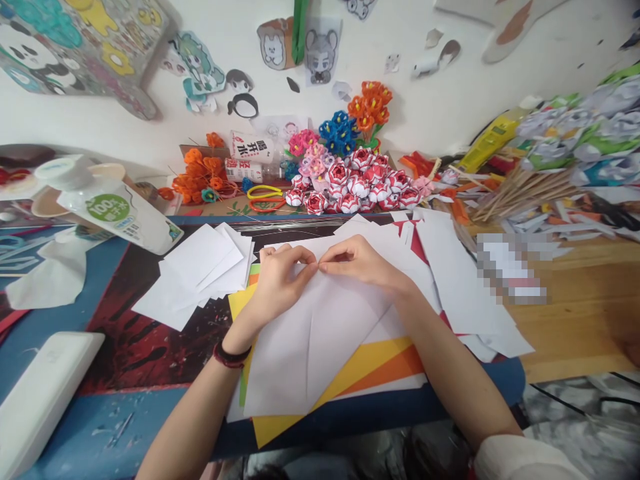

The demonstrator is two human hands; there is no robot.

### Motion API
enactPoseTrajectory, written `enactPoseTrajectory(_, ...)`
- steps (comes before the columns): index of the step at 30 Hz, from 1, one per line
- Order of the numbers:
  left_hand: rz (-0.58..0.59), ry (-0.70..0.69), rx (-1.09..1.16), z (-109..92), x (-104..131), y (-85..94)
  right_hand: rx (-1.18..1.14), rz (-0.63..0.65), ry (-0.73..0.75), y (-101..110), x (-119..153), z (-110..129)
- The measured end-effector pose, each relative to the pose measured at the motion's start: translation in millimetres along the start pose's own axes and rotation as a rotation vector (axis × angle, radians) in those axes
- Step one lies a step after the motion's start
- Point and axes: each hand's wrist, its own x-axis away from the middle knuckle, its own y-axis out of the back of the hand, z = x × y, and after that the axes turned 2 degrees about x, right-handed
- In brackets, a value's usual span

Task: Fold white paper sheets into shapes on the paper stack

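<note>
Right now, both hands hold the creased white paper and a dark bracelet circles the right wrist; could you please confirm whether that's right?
Not quite: the head view shows the dark bracelet on the left wrist. The left hand and right hand do hold the creased white paper.

Pinched fingertips of the bare left hand (pixel 284 283) and bare right hand (pixel 361 260), mid-frame, hide the part of the creased white paper sheet (pixel 280 367) between them. Coarse pixels at centre right blur a pale, flat item (pixel 510 270); the lower-left corner crops a long white box (pixel 47 400).
</note>
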Motion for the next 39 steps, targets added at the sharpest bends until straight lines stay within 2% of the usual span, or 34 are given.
enactPoseTrajectory(16, -0.08, -0.068, 0.069, -4, 0, 4.7, -0.029, -0.03, 0.013, 1, 4, 8)
enactPoseTrajectory(20, -0.043, -0.026, 0.052, 0, -2, 8.8, 0.033, -0.052, 0.038, 2, 2, 6)
enactPoseTrajectory(26, -0.035, 0.013, -0.007, 12, -4, 21.1, 0.275, -0.183, 0.064, 0, 1, 2)
enactPoseTrajectory(29, -0.052, 0.034, 0.031, 17, -4, 30.1, 0.489, -0.26, 0.118, -4, 4, 13)
enactPoseTrajectory(32, -0.095, 0.119, 0.133, 23, -4, 34.3, 0.696, -0.339, 0.211, -6, 5, 31)
enactPoseTrajectory(35, -0.207, 0.208, 0.194, 33, -8, 26.2, 0.901, -0.403, 0.288, -3, -2, 38)
enactPoseTrajectory(37, -0.275, 0.237, 0.156, 41, -14, 14.4, 0.985, -0.429, 0.272, 2, -11, 28)
enactPoseTrajectory(39, -0.311, 0.231, 0.065, 47, -20, 0.8, 0.996, -0.46, 0.195, 6, -19, 8)
